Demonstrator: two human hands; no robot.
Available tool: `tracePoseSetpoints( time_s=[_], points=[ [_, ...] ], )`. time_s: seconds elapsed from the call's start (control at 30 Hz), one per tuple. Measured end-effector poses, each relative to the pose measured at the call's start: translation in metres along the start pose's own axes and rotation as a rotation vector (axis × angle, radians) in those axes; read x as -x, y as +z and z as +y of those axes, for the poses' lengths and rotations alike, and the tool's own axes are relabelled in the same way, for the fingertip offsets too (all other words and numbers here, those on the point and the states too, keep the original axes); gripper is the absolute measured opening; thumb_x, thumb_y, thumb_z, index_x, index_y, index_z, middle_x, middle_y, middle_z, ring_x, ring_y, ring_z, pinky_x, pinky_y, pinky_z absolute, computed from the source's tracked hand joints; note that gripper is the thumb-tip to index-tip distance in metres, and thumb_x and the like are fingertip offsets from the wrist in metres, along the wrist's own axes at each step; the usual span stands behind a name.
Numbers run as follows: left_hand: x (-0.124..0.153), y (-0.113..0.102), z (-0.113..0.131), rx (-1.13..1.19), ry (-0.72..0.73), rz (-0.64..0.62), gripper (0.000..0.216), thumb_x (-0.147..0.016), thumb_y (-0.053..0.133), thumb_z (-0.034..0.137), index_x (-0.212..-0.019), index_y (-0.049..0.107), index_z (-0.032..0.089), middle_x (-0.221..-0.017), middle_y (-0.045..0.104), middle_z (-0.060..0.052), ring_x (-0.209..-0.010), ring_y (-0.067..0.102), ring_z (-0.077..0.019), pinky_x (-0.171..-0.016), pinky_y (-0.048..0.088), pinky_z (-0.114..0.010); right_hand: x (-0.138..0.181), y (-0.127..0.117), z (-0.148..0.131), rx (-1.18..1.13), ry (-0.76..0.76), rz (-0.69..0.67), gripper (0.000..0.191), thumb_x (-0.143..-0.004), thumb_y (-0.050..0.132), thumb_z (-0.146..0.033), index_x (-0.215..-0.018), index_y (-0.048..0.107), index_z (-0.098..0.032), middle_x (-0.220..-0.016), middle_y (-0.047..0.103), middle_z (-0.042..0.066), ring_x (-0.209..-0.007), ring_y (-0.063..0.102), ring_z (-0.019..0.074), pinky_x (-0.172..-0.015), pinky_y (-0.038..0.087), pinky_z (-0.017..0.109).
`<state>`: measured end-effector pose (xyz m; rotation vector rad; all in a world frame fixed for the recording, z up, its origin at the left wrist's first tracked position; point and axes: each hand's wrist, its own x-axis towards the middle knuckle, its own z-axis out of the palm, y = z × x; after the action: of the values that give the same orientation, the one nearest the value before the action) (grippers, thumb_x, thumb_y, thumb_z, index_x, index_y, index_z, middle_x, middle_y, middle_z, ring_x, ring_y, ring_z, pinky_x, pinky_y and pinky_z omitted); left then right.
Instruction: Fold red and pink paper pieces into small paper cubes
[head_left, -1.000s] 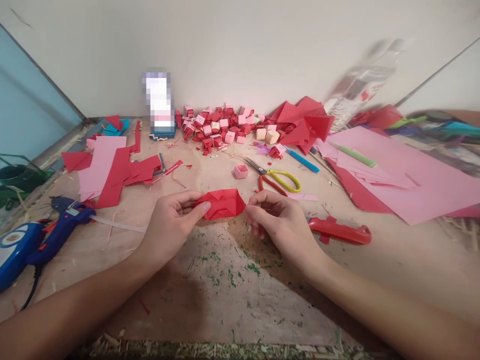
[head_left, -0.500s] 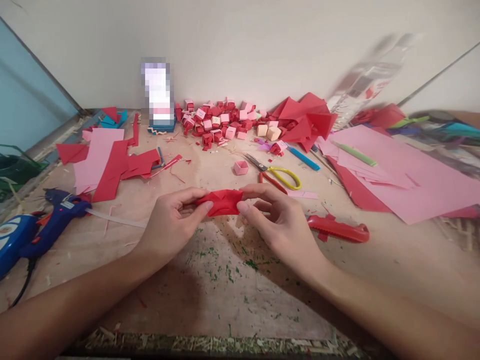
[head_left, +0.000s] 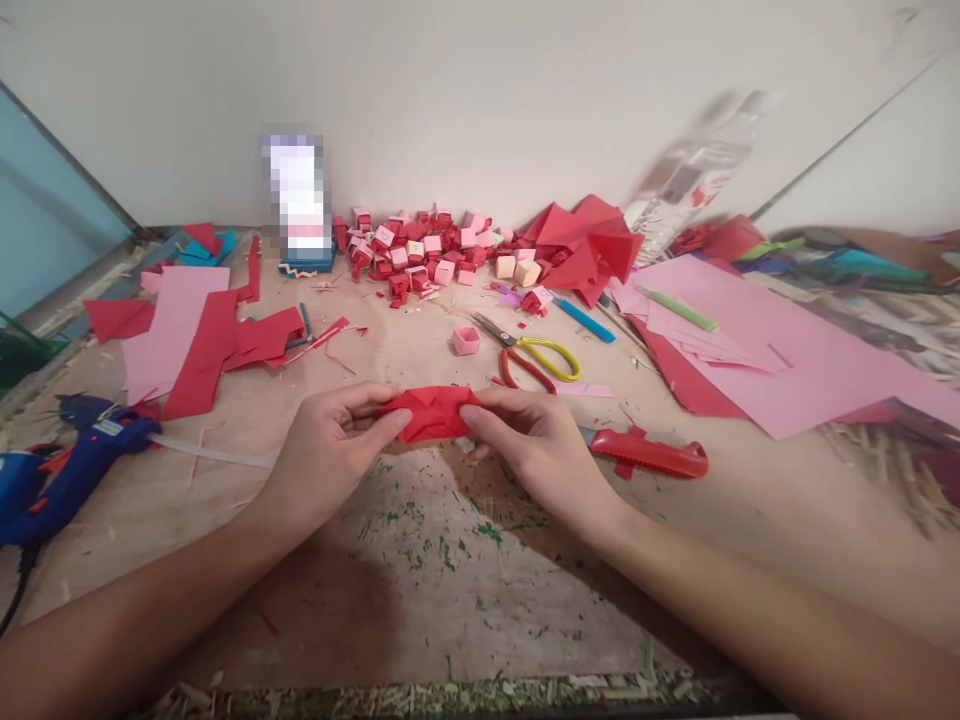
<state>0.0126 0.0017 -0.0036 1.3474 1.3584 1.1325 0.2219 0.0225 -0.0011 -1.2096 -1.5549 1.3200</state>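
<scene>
Both hands are at the centre of the table (head_left: pixel 450 590), w/ a folded red paper piece (head_left: pixel 429 412) caught between them. The left hand (head_left: pixel 330 455) pinches the piece's left end, thumb on top and fingers curled under. The right hand (head_left: pixel 536 450) pinches the right end, fingertips (head_left: pixel 474 413) pressed onto the red surface. The paper sits just above the tabletop – touching it or not, can't tell from this angle.

Beyond the hands: a small pink box (head_left: pixel 465 341), open side up, and just right of it the scissors (head_left: pixel 536 355) w/ one yellow and one red handle. A red utility knife (head_left: pixel 649 455) lies near the right wrist. On the far left there's a blue glue gun (head_left: pixel 75 465), nozzle pointing right. Red and pink strips (head_left: pixel 202 340) are scattered behind it. A heap of tiny paper boxes (head_left: pixel 420 255) lines the back wall – red, pink, a few cream. Big pink sheets (head_left: pixel 787 350) are spread on the right.
</scene>
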Motion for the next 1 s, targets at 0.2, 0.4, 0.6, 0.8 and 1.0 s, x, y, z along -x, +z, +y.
tracePoseSetpoints(
  time_s=[0.2, 0.4, 0.6, 0.8, 1.0],
  points=[
    [-0.006, -0.001, 0.000, 0.124, -0.113, -0.007, 0.018, -0.079, 0.082, 0.033, -0.087, 0.080, 0.016, -0.087, 0.082, -0.006, -0.075, 0.078, -0.0203, -0.069, 0.066, -0.028, -0.004, -0.003, -0.004, -0.107, 0.119, -0.006, 0.018, -0.084, 0.079, -0.035, -0.081, 0.082, -0.018, -0.078, 0.072, 0.003, -0.066, 0.061, 0.0141, -0.057, 0.053, 0.025],
    [-0.009, -0.004, 0.000, 0.177, -0.148, 0.001, 0.017, -0.075, 0.084, 0.029, -0.085, 0.080, 0.015, -0.079, 0.080, -0.004, -0.064, 0.073, -0.0163, -0.063, 0.064, -0.026, -0.009, -0.008, 0.000, -0.130, 0.130, 0.082, 0.022, -0.073, 0.090, -0.037, -0.078, 0.082, -0.017, -0.066, 0.073, 0.004, -0.057, 0.060, 0.0132, -0.049, 0.047, 0.023],
    [-0.010, -0.005, 0.004, 0.185, -0.173, 0.026, 0.017, -0.072, 0.087, 0.028, -0.081, 0.080, 0.016, -0.070, 0.077, -0.003, -0.059, 0.071, -0.0152, -0.059, 0.062, -0.025, -0.008, -0.010, -0.001, -0.080, 0.134, 0.154, 0.027, -0.070, 0.093, -0.039, -0.075, 0.081, -0.016, -0.058, 0.071, 0.004, -0.051, 0.058, 0.0130, -0.045, 0.045, 0.024],
    [-0.012, -0.007, 0.004, 0.194, -0.145, 0.070, 0.015, -0.075, 0.087, 0.028, -0.080, 0.080, 0.016, -0.065, 0.075, -0.002, -0.059, 0.070, -0.0140, -0.060, 0.061, -0.023, -0.009, -0.010, -0.004, -0.155, 0.117, 0.085, 0.023, -0.076, 0.089, -0.038, -0.079, 0.081, -0.016, -0.065, 0.076, 0.006, -0.057, 0.068, 0.0163, -0.052, 0.051, 0.026],
    [-0.011, -0.007, 0.007, 0.212, -0.166, 0.054, 0.015, -0.074, 0.086, 0.027, -0.082, 0.079, 0.016, -0.070, 0.077, -0.002, -0.060, 0.070, -0.0141, -0.060, 0.061, -0.023, -0.007, -0.008, -0.007, -0.174, 0.116, 0.041, 0.020, -0.082, 0.083, -0.033, -0.095, 0.084, -0.018, -0.081, 0.078, 0.005, -0.067, 0.069, 0.0151, -0.057, 0.056, 0.024]
  ],
)
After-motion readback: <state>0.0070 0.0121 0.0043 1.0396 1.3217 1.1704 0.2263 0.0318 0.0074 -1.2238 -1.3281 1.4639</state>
